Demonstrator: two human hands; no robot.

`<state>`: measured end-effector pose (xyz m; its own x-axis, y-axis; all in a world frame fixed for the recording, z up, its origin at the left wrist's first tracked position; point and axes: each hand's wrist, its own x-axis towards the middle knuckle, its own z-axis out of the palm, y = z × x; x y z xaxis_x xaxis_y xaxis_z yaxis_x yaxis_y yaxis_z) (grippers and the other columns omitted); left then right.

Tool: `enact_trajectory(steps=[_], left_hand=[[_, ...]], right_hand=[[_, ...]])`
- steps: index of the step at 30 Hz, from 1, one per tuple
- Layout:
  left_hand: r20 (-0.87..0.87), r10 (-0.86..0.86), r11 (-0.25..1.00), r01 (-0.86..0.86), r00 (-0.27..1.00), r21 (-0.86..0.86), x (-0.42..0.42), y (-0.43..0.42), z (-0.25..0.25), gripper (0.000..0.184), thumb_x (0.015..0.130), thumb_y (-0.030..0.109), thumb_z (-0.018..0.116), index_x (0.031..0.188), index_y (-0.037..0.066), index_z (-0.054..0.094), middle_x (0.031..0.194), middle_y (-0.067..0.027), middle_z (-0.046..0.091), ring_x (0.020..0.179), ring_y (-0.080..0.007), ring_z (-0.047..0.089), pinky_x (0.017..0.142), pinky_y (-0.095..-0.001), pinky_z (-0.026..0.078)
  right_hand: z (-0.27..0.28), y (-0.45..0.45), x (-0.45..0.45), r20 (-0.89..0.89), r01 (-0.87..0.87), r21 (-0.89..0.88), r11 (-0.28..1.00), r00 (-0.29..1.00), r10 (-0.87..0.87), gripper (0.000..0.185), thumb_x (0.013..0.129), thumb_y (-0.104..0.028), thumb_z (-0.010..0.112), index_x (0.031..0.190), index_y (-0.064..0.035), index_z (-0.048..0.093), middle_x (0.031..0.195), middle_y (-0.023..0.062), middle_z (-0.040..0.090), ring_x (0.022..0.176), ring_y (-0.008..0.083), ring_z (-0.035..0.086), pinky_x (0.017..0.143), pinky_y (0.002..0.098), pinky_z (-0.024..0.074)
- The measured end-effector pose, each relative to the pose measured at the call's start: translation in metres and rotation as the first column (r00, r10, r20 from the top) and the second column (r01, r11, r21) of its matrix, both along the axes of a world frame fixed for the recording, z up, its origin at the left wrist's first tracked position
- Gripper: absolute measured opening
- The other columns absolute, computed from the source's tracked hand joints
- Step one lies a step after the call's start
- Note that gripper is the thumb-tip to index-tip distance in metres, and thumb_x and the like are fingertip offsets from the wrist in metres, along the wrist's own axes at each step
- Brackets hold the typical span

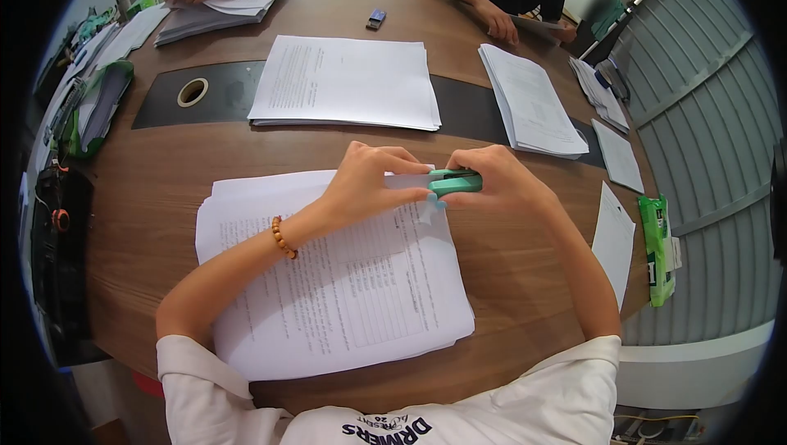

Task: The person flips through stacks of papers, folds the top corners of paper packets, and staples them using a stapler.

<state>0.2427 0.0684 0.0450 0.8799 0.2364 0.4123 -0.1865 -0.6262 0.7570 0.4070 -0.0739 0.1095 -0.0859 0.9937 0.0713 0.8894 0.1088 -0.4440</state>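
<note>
A green stapler (456, 182) is gripped in my right hand (500, 178), its jaws at the top right corner of a stack of printed papers (369, 281). The stack lies on the wooden table in front of me, with lines of text and a table on the top sheet. My left hand (365, 178), with a beaded bracelet (284, 237) on its wrist, pinches the papers' corner beside the stapler's front. Whether the stapler's jaws are pressed together on the sheets cannot be made out.
Beyond my hands lie a large paper stack (344, 80), another stack (533, 100), a tape roll (193, 92) and a small blue box (375, 18). A green packet (657, 248) is at the right edge. Two people handle papers across the table.
</note>
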Motion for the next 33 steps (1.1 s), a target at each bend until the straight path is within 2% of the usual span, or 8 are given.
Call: enact_trajectory(steps=[7, 10, 12, 16, 18, 22, 29, 33], left_hand=[[0.023, 0.045, 0.998, -0.046, 0.999, 0.045, 0.0, -0.009, 0.002, 0.026, 0.071, 0.024, 0.071, 0.093, 0.009, 0.07, 0.085, -0.0084, 0.068, 0.084, -0.0155, 0.057, 0.081, -0.0315, 0.029], [0.087, 0.044, 0.983, -0.059, 0.995, 0.172, 0.003, -0.006, 0.006, 0.028, 0.07, 0.02, 0.072, 0.095, 0.006, 0.069, 0.085, -0.01, 0.068, 0.079, -0.0186, 0.06, 0.08, -0.0322, 0.036], [-0.028, 0.009, 0.997, -0.011, 1.0, -0.08, 0.004, -0.001, 0.011, 0.03, 0.07, 0.017, 0.072, 0.097, 0.004, 0.068, 0.084, -0.014, 0.068, 0.074, -0.0214, 0.063, 0.076, -0.0311, 0.046], [-0.297, -0.106, 0.994, 0.09, 0.949, -0.069, -0.01, 0.022, 0.032, 0.032, 0.07, 0.015, 0.071, 0.098, 0.001, 0.067, 0.084, -0.017, 0.067, 0.071, -0.0224, 0.065, 0.072, -0.028, 0.051], [-0.427, -0.147, 0.984, 0.09, 0.892, -0.151, -0.016, 0.03, 0.035, 0.031, 0.07, 0.015, 0.07, 0.097, 0.0, 0.067, 0.085, -0.0175, 0.067, 0.076, -0.021, 0.066, 0.076, -0.0281, 0.05], [-0.445, -0.198, 0.966, 0.097, 0.873, -0.24, -0.022, 0.044, 0.038, 0.031, 0.072, 0.014, 0.068, 0.098, -0.002, 0.066, 0.086, -0.0153, 0.067, 0.076, -0.0194, 0.065, 0.075, -0.0273, 0.049], [-0.499, -0.364, 0.929, 0.267, 0.786, -0.257, -0.058, 0.069, 0.054, 0.021, 0.078, 0.006, 0.06, 0.097, -0.002, 0.063, 0.087, -0.0086, 0.065, 0.077, -0.0113, 0.059, 0.073, -0.0234, 0.047], [-0.398, -0.344, 0.923, 0.229, 0.85, -0.309, -0.068, 0.067, 0.063, 0.015, 0.08, 0.004, 0.058, 0.094, -0.001, 0.062, 0.085, -0.005, 0.063, 0.075, -0.0086, 0.057, 0.071, -0.0231, 0.046]], right_hand=[[-0.008, -0.001, 0.001, 0.053, 0.01, 0.048, 0.999, 0.999, -0.013, 0.027, 0.07, -0.023, 0.073, 0.078, -0.0023, 0.057, 0.062, 0.0094, 0.057, 0.052, 0.0198, 0.052, 0.05, 0.0296, 0.0393], [-0.006, 0.0, 0.001, 0.034, 0.035, 0.077, 0.996, 0.999, -0.038, 0.029, 0.07, -0.029, 0.072, 0.074, -0.0056, 0.055, 0.058, 0.009, 0.056, 0.052, 0.0231, 0.054, 0.051, 0.033, 0.0406], [-0.006, 0.001, 0.0, 0.022, 0.069, 0.061, 0.996, 0.997, -0.07, 0.028, 0.07, -0.028, 0.071, 0.075, -0.0052, 0.055, 0.06, 0.0096, 0.057, 0.054, 0.0236, 0.055, 0.052, 0.0323, 0.0414], [-0.004, -0.005, 0.003, 0.032, 0.054, 0.056, 0.997, 0.998, -0.056, 0.028, 0.071, -0.026, 0.071, 0.082, -0.004, 0.058, 0.066, 0.0108, 0.06, 0.057, 0.0203, 0.057, 0.053, 0.03, 0.0426], [-0.001, -0.013, 0.006, -0.229, 0.183, 0.008, 0.983, 0.957, -0.177, 0.031, 0.07, -0.019, 0.07, 0.091, -0.0015, 0.057, 0.071, 0.005, 0.057, 0.061, 0.0113, 0.05, 0.055, 0.0258, 0.0392], [-0.013, -0.036, 0.032, -0.336, 0.444, -0.094, 0.891, 0.828, -0.448, 0.035, 0.074, -0.026, 0.07, 0.096, -0.0002, 0.058, 0.072, 0.003, 0.057, 0.064, 0.0093, 0.052, 0.058, 0.0239, 0.0423], [-0.073, -0.087, 0.049, -0.401, 0.578, 0.012, 0.816, 0.75, -0.526, 0.035, 0.073, -0.025, 0.071, 0.097, -0.0018, 0.06, 0.075, 0.0053, 0.059, 0.066, 0.0121, 0.053, 0.062, 0.0265, 0.0441], [-0.088, -0.104, 0.044, -0.248, 0.666, 0.107, 0.738, 0.737, -0.629, 0.039, 0.068, -0.022, 0.075, 0.098, -0.0018, 0.061, 0.093, 0.0103, 0.059, 0.081, 0.0215, 0.056, 0.07, 0.0318, 0.0452]])
